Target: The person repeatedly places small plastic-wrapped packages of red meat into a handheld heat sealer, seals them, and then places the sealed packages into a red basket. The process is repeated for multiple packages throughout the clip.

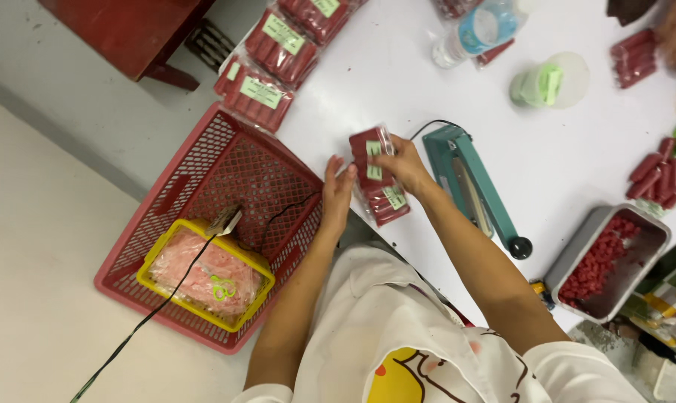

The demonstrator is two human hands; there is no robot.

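White table (398,82): grey tray (577,250) holds red sausages (599,261)

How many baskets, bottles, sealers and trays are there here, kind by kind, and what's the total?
Baskets: 2, a red basket and a yellow basket inside it
Water bottle: 1
Teal heat sealer: 1
Grey tray of red pieces: 1
Total: 5

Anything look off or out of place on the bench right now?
A clear plastic water bottle lies on its side on the white table beside red sausage packs. A black cable trails across the red plastic basket. No spill shows.
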